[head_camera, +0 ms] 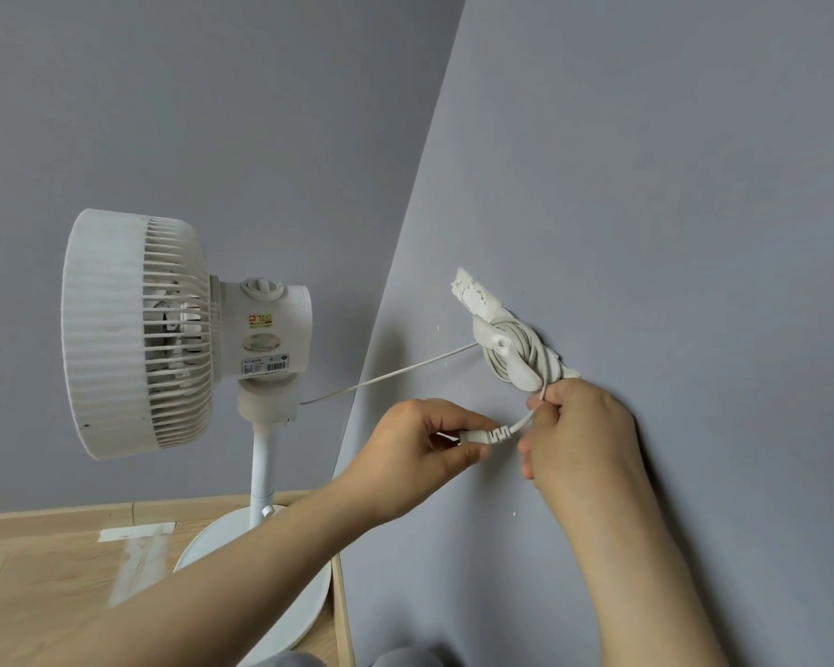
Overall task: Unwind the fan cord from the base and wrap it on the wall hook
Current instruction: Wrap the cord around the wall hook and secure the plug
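A white standing fan [184, 329] stands on its round base [304, 604] in the corner, head turned left. Its white cord [391, 375] runs taut from under the fan head to a white wall hook [501, 351] on the right wall, where several loops of cord are wound. Just below the hook my right hand [574, 430] pinches the cord's tail. My left hand [424, 450] grips the white plug [485, 435] at the cord's end, a short way left of my right hand.
Two grey walls meet in a corner behind the fan. A strip of pale tape [136, 556] lies on the wooden floor [35, 594] to the left of the base. A lumpy white patch [473, 293] sits above the hook.
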`<action>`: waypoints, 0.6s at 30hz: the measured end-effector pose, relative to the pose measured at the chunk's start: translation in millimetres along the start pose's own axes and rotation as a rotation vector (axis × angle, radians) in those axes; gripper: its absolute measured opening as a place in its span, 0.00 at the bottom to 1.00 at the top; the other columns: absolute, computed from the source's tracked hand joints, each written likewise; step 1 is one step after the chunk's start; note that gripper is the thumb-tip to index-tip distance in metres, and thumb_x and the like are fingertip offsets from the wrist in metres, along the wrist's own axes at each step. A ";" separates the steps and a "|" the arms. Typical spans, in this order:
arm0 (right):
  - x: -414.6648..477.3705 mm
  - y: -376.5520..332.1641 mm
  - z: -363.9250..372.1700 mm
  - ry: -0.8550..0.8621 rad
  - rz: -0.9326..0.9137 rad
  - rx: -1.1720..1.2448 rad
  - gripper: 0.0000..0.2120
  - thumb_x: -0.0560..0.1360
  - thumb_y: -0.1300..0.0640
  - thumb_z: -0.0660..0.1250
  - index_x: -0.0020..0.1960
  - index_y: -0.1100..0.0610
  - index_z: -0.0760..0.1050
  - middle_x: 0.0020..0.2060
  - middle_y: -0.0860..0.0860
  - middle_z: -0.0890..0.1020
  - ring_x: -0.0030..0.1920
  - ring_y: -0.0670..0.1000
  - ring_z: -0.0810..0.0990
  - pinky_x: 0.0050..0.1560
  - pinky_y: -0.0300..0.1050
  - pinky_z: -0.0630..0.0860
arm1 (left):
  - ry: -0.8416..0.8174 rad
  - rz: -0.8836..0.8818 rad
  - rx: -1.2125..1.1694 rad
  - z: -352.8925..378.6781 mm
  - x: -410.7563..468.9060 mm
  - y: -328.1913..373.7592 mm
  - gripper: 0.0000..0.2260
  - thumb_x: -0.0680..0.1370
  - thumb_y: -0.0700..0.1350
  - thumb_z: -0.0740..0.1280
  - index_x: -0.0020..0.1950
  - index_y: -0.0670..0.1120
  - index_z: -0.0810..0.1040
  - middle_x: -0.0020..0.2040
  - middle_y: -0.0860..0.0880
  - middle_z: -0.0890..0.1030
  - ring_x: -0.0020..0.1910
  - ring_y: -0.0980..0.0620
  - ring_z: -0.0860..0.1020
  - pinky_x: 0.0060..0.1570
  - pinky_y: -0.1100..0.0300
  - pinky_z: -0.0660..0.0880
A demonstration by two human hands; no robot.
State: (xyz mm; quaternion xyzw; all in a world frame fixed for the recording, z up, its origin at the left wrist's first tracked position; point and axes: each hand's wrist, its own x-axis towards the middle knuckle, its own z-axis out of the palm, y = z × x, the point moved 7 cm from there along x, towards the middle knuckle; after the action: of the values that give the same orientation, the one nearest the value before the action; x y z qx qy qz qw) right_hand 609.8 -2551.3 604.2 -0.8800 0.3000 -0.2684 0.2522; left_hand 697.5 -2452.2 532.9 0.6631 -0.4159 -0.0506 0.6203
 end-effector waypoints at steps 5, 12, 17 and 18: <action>-0.6 1.6 5.3 0.014 0.011 -0.036 0.10 0.77 0.62 0.57 0.47 0.64 0.77 0.42 0.63 0.83 0.44 0.65 0.82 0.47 0.59 0.80 | 0.056 -0.100 -0.065 -9.8 5.2 -24.4 0.05 0.72 0.41 0.74 0.47 0.49 0.85 0.43 0.52 0.85 0.41 0.52 0.83 0.49 0.57 0.79; -9.9 -1.1 -5.6 -0.050 0.002 0.025 0.06 0.76 0.61 0.63 0.44 0.57 0.78 0.36 0.55 0.83 0.31 0.54 0.82 0.38 0.55 0.82 | 0.131 -0.167 -0.132 -22.5 13.4 -42.4 0.06 0.69 0.41 0.77 0.44 0.49 0.84 0.33 0.57 0.80 0.32 0.59 0.75 0.38 0.65 0.74; -8.5 -16.0 -25.4 -0.050 -0.051 -0.002 0.08 0.75 0.59 0.66 0.38 0.55 0.77 0.30 0.52 0.83 0.30 0.53 0.82 0.42 0.57 0.82 | 0.166 -0.274 -0.370 -32.7 30.5 -53.5 0.12 0.66 0.33 0.77 0.45 0.46 0.82 0.31 0.58 0.78 0.32 0.60 0.76 0.40 0.70 0.76; -7.3 -19.2 -28.6 -0.044 -0.063 -0.015 0.07 0.74 0.59 0.67 0.37 0.55 0.78 0.29 0.52 0.83 0.32 0.55 0.83 0.43 0.57 0.81 | 0.151 -0.284 -0.422 -33.5 34.2 -54.9 0.13 0.66 0.32 0.76 0.46 0.45 0.82 0.33 0.55 0.79 0.34 0.58 0.78 0.43 0.68 0.78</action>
State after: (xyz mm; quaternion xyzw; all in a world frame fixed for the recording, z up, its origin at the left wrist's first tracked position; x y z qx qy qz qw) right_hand 594.5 -2541.2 634.3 -0.8965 0.2687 -0.2545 0.2437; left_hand 766.0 -2453.4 508.4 0.5727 -0.2513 -0.1730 0.7609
